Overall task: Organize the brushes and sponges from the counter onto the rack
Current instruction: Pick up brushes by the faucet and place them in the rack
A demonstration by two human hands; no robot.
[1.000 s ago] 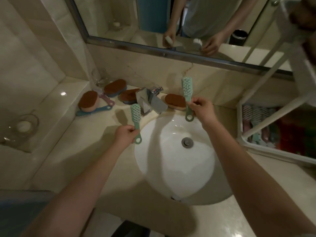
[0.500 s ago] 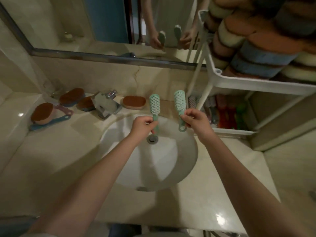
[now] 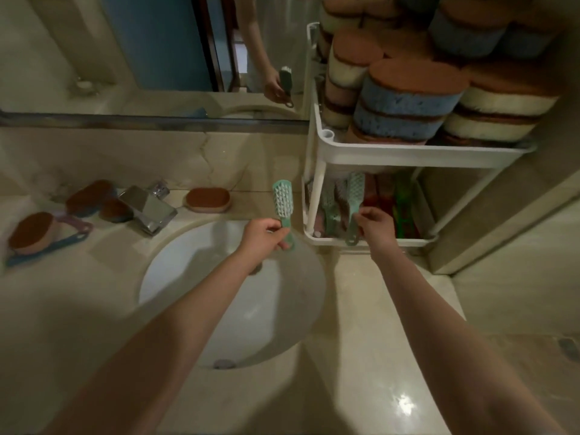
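Left hand (image 3: 263,233) grips green brush (image 3: 282,205) by handle, upright over sink (image 3: 188,277). Right hand (image 3: 375,226) pinches second green brush (image 3: 356,189) at lower shelf of rack (image 3: 408,150), right of sink. Brown-topped sponges (image 3: 207,199) lie on far bench (image 3: 361,309).

This is a bathroom, most likely in a home. A round white sink (image 3: 188,277) is set into a beige stone table (image 3: 78,309), with a chrome tap (image 3: 147,210) behind it. A large mirror (image 3: 141,42) hangs on the stone wall (image 3: 235,152) above. A white plastic rack (image 3: 408,150) beside the sink holds cleaning sponges (image 3: 405,105).
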